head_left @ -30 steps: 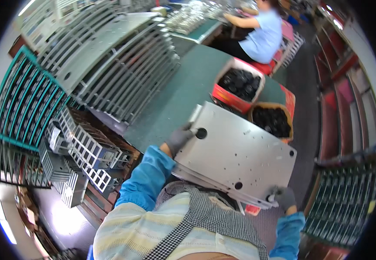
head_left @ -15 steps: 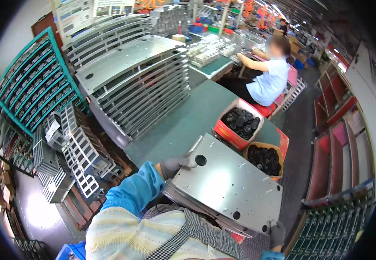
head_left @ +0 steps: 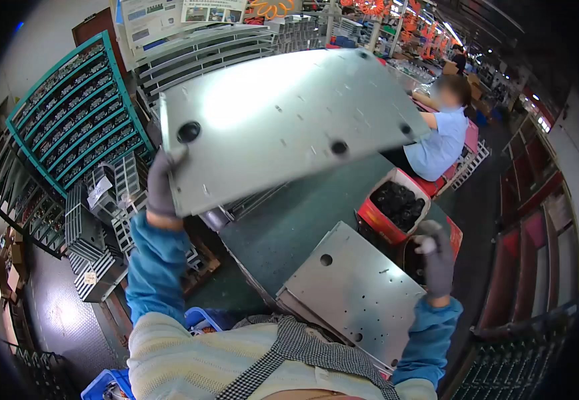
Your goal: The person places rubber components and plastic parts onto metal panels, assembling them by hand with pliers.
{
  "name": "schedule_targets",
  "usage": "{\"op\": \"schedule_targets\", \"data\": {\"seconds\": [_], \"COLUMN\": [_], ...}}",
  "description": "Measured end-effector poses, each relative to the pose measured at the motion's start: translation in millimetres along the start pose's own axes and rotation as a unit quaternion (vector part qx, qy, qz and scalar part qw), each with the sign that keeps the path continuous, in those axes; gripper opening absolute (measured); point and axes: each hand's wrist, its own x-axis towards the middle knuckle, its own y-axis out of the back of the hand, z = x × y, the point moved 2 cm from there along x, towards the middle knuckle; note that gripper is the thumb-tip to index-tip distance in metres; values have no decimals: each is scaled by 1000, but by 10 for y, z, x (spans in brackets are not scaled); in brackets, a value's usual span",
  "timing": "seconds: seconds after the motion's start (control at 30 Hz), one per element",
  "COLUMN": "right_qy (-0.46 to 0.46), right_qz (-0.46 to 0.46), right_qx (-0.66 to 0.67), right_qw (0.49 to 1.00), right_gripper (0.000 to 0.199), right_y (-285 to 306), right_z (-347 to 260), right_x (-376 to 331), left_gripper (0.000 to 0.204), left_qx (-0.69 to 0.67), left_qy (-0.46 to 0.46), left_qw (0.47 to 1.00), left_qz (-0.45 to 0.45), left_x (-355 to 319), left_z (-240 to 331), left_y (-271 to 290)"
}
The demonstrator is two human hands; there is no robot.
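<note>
Up it goes: my gloved left hand (head_left: 163,183) grips the perforated metal plate (head_left: 269,123) by its left edge, now tilted high above the green workbench (head_left: 279,230). My right hand (head_left: 435,259) has let go, loosely curled near the red carton (head_left: 377,222), so the lower plate (head_left: 353,283) lies uncovered at the workbench's near edge.

Worn on head, left of fisheye pair; aimed down and forward over checked apron (head_left: 293,338), close to left hand (head_left: 161,183) and right hand (head_left: 439,261), out across green tabletop (head_left: 269,243).
</note>
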Motion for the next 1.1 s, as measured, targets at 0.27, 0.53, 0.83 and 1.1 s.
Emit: {"op": "schedule_targets", "data": {"seconds": [0.27,0.53,0.83,1.1], "right_qy": [-56,-175,-167,-189], "right_qz": [-40,-23,-121,-127], "right_qx": [-59,-31,-135,-124], "right_qw": [996,984,969,966], "right_gripper": [33,27,33,31], "right_y": [-259,153,-62,-45], "right_z": [266,925,1147,1394], "right_x": [-306,-948,-1025,-751], "left_gripper": [26,31,91,78], "left_qx": [21,134,581,357], "left_qy": [-20,41,-208,-62], "left_qw": [987,960,729,916], "left_qz": [159,243,296,172], "left_x": [1315,1811,901,963], "left_z": [448,269,181,-445], "left_y": [1030,1551,848,999]}}
